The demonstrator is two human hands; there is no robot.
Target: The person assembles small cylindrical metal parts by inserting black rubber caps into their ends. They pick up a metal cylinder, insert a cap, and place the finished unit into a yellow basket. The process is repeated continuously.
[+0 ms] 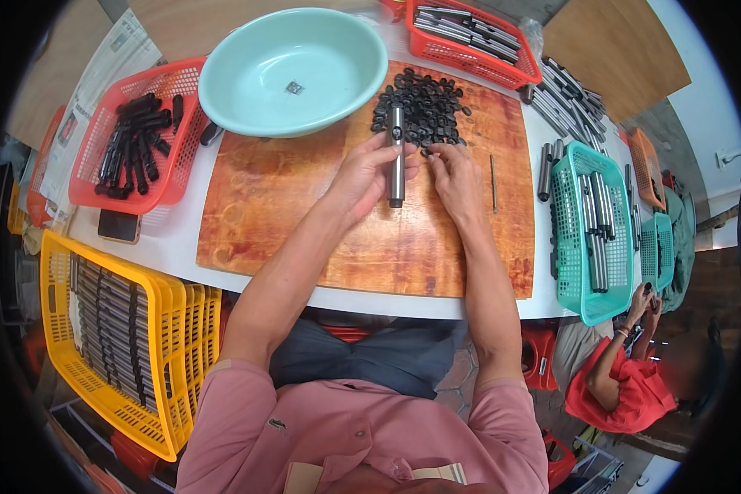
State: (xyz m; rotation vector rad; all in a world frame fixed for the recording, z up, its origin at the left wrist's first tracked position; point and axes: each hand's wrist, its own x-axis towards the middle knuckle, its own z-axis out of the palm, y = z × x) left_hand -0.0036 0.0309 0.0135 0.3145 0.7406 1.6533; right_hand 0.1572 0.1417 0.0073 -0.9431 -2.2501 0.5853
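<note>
My left hand (362,179) is wrapped round a silver metal tube (397,179) with black ends, which stands lengthwise in front of me above the wooden board (305,239). The upper part of the tube overlaps a heap of small black rings (424,107). My right hand (459,185) is at the near edge of that heap, just right of the tube. Its thumb and forefinger are pinched together at a small black ring (426,151), partly covered by the fingertips.
A thin metal rod (494,184) lies on the board's right. A pale blue basin (337,107) and a red basket (173,177) of black parts stand left. Tubes fill a yellow crate (169,395), a green basket (564,247) and a far red basket (469,72). A co-worker (617,383) sits right.
</note>
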